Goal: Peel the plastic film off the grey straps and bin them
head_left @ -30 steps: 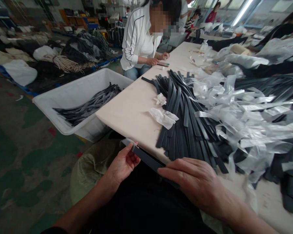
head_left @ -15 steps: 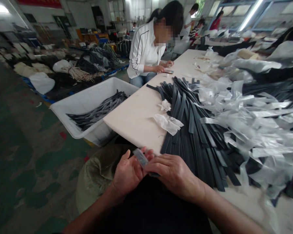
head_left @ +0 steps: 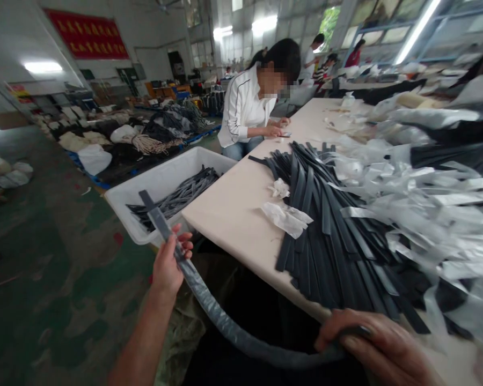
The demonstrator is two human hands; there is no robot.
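Strip (head_left: 209,303), long and dark grey, sweeps in a curve from one hand to the other; the left hand (head_left: 169,262) pinches it between thumb and fingers a little below its upper end, the other fingers loosely curled; the right hand (head_left: 370,338), down at the lower right, closes thumb and fingers on the other end, a dark tip poking out between them; and the middle sags low over the wearer's dark clothing!

Up at the left, the strip's free end overlaps the view of the white bin (head_left: 161,177), where a heap of dark strips (head_left: 193,190) lies; right beside it comes the corner of the pale table (head_left: 225,198); on it, a big fan of dark strips (head_left: 317,252), two crumpled white scraps (head_left: 287,219) at its left edge, and a tangle of translucent film (head_left: 418,209) to its right; across the way, a person in a white jacket (head_left: 237,110) leans over the far edge, hands on the tabletop by a small flat object (head_left: 285,134).
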